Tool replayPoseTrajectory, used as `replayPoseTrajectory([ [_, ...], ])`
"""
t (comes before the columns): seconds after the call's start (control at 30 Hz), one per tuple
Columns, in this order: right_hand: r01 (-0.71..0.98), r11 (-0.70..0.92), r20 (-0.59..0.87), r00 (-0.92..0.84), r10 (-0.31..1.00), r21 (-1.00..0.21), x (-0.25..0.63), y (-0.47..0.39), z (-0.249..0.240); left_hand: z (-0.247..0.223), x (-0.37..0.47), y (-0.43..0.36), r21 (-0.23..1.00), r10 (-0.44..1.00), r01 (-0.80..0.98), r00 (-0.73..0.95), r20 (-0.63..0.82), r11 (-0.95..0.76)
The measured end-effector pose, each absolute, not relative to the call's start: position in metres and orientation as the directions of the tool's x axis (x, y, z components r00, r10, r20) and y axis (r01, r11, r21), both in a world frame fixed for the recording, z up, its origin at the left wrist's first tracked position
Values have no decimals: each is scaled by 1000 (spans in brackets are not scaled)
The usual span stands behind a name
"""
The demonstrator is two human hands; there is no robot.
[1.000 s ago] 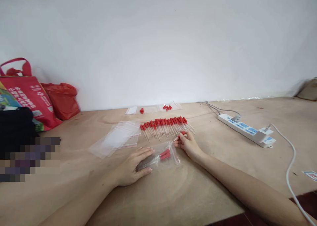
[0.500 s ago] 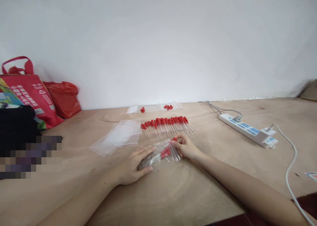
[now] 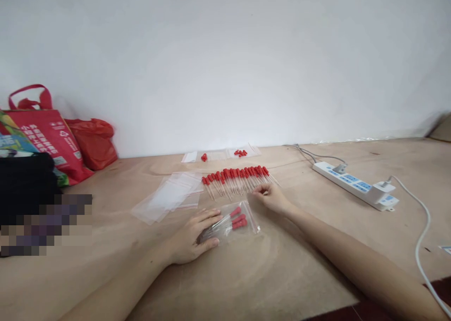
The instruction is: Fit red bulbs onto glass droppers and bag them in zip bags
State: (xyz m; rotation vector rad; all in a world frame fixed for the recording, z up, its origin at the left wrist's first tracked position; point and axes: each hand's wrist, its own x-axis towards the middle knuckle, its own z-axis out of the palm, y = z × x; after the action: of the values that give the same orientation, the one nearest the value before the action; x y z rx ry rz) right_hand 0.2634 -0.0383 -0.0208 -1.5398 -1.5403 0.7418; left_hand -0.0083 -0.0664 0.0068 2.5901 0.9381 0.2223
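Observation:
A clear zip bag point(image 3: 229, 234) lies on the wooden table, with three red-bulbed droppers point(image 3: 238, 221) inside. My left hand point(image 3: 193, 236) rests on the bag's left end, fingers and thumb spread over the glass tubes. Beyond the bag's open-side edge, my right hand point(image 3: 269, 197) has its thumb and fingertips together near the lower right of a row of red-topped droppers point(image 3: 236, 174). Whatever may be between those fingertips is too small to make out. Several flat clear bags point(image 3: 165, 196) overlap to the left of the row.
Near the wall lie bags with red bulbs point(image 3: 240, 153) and thin tubes point(image 3: 217, 156). A white power strip point(image 3: 352, 182) with a plug and cable point(image 3: 419, 213) sits on the right. Red bags point(image 3: 92, 142) and black cloth point(image 3: 30, 185) are at the left.
My right hand has left the bag and moved up and right towards the dropper row. A third dropper now shows inside the bag, which lies flatter. My left hand has stayed on it.

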Motion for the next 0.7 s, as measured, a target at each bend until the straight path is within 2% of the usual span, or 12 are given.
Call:
replayPoseTrajectory([
  [0.03,601,87,216,146,965,-795,270,-29,-18,7,-8,-66,395,643,586,766,16,-707],
  [0.1,762,-5,278,242,930,-647,282,-11,-9,8,-9,-66,387,637,584,771,12,-714],
  [0.17,842,-149,257,319,912,-518,288,7,-1,7,-9,-66,378,626,575,779,16,-726],
  [0.23,857,-242,214,369,904,-455,289,20,5,6,-10,-65,373,614,564,789,21,-737],
  [0.5,840,-311,146,410,900,-444,276,33,2,-2,-12,-61,393,624,561,781,42,-729],
  [0.7,828,-262,180,393,902,-496,279,25,15,-1,-12,-62,391,621,559,783,43,-732],
])
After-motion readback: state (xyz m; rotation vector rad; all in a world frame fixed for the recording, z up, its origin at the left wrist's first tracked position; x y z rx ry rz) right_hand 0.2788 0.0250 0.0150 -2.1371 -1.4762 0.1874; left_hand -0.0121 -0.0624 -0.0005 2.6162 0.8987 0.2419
